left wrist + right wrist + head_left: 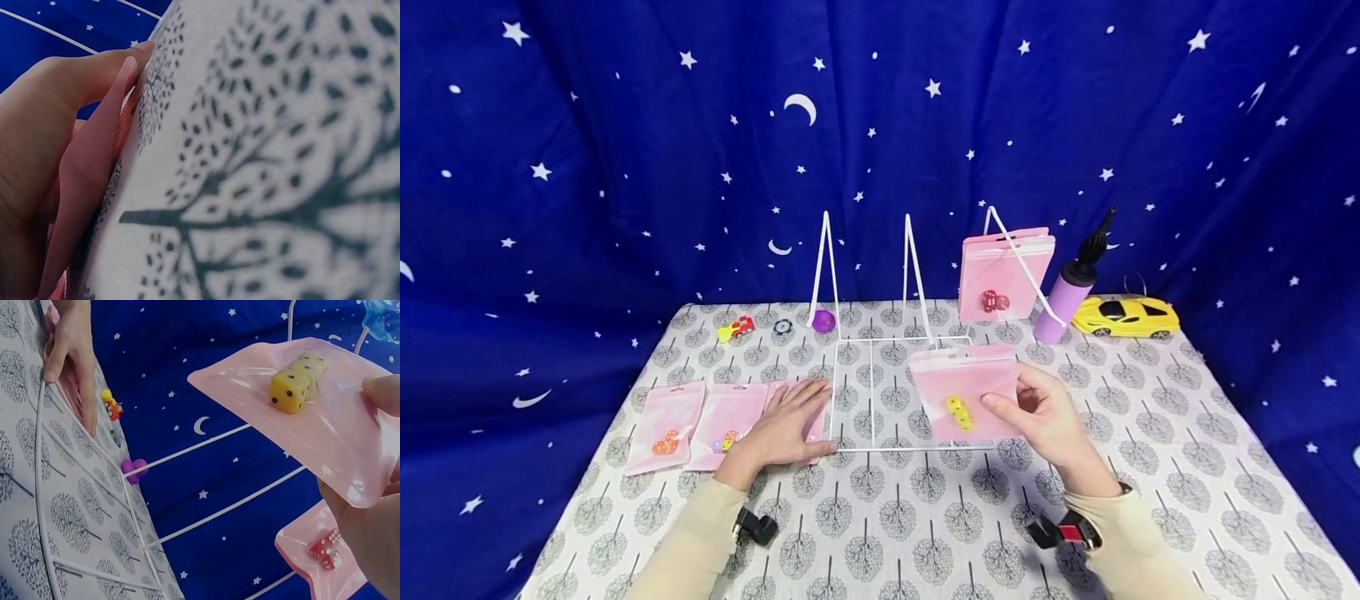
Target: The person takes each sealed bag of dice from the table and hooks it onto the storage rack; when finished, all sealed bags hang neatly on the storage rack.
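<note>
- Right hand [1051,417] pinches a pink zip pouch [964,393] holding yellow dice [958,411]; thumb on the front face, remaining fingers behind. The pouch is held clear of the table, above the base of the white wire rack [880,392].
- Left hand [790,425] lies flat, fingers straight, pressing on a pink pouch on the table [880,508], just left of the rack base. The left wrist view shows the fingertips [128,65] against the pink film and the tree-print cloth.
- Two more pouches lie to the left: one with orange dice [664,427], one with mixed-colour dice [727,425].
- A pouch with red dice [1003,275] already leans in the rightmost rack slot; the other two uprights stand bare.
- Judged step: transfer of the yellow-dice pouch toward the rack, in mid-carry.
- Judged next requirement: tilt the pouch upright, align its lower edge with a free slot, and lower it against an upright before release; the soft film may sag or slide.
- Behind the rack: purple hand pump [1067,300], yellow toy car [1124,317], small red toy car [737,328], purple ball [823,320].
</note>
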A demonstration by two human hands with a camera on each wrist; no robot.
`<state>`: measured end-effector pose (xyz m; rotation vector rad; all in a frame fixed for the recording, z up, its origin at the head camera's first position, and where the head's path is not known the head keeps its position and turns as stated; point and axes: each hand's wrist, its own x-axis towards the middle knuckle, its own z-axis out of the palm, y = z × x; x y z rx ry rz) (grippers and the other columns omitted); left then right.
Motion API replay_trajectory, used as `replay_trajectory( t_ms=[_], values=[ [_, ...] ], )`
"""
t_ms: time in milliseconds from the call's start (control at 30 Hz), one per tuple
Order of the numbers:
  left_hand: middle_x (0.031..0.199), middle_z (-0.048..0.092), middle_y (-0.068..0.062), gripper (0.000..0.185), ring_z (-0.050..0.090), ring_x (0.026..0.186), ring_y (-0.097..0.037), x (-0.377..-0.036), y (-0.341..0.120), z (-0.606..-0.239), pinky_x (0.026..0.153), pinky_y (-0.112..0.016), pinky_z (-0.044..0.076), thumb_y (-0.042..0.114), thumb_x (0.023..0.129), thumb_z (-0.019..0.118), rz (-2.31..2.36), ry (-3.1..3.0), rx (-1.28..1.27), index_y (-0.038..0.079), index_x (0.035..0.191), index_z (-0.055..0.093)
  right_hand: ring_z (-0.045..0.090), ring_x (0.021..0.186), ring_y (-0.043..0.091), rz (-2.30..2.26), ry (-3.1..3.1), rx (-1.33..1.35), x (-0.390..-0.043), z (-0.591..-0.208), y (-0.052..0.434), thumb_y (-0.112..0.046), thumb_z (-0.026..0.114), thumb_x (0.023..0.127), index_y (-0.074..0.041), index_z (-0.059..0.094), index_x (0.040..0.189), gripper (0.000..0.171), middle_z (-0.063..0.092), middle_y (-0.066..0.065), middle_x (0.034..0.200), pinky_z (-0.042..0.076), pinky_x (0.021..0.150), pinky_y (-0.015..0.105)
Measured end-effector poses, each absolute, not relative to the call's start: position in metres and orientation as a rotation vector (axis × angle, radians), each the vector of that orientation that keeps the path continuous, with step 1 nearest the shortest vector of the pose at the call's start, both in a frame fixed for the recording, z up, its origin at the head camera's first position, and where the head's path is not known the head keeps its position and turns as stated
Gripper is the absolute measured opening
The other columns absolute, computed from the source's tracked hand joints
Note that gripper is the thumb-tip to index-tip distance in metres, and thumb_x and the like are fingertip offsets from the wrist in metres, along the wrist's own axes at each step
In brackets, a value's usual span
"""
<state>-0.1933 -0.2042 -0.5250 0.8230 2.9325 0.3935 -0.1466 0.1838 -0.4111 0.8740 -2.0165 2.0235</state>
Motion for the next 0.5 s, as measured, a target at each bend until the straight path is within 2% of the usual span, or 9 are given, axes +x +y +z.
replay_trajectory(
  t_ms=[100,233,333,500],
  values=[
    [0.162,0.02,-0.005,0.1,0.017,0.15,-0.031,-0.193,-0.203,-0.525,0.119,-0.061,0.009,0.074,0.08,0.057,0.398,2.932,0.827,0.013,0.154,0.028,0.073,0.081,0.011,2.012,-2.038,0.858,-0.146,-0.41,0.181,0.018,0.058,0.084,-0.006,0.065,0.111,0.037,0.075,-0.007,0.102,0.061,0.067,0.029],
    [0.162,0.021,-0.005,0.1,0.017,0.15,-0.031,-0.193,-0.203,-0.525,0.119,-0.061,0.009,0.073,0.079,0.058,0.411,2.93,0.829,0.014,0.154,0.029,0.073,0.077,0.01,1.989,-2.05,0.863,-0.146,-0.408,0.176,0.019,0.058,0.082,-0.006,0.064,0.109,0.037,0.074,-0.011,0.1,0.061,0.062,0.029],
    [0.162,0.021,-0.005,0.1,0.017,0.15,-0.031,-0.193,-0.203,-0.525,0.119,-0.062,0.009,0.073,0.079,0.058,0.415,2.932,0.83,0.013,0.154,0.029,0.073,0.076,0.01,1.974,-2.04,0.897,-0.147,-0.407,0.173,0.021,0.058,0.081,0.003,0.061,0.108,0.033,0.074,-0.011,0.101,0.061,0.059,0.031],
    [0.162,0.021,-0.005,0.099,0.018,0.149,-0.032,-0.193,-0.204,-0.525,0.119,-0.062,0.01,0.073,0.079,0.058,0.41,2.939,0.838,0.013,0.153,0.03,0.073,0.077,0.011,1.961,-2.016,0.941,-0.148,-0.404,0.168,0.022,0.058,0.079,0.013,0.056,0.106,0.028,0.074,-0.011,0.1,0.061,0.061,0.031]
  ],
)
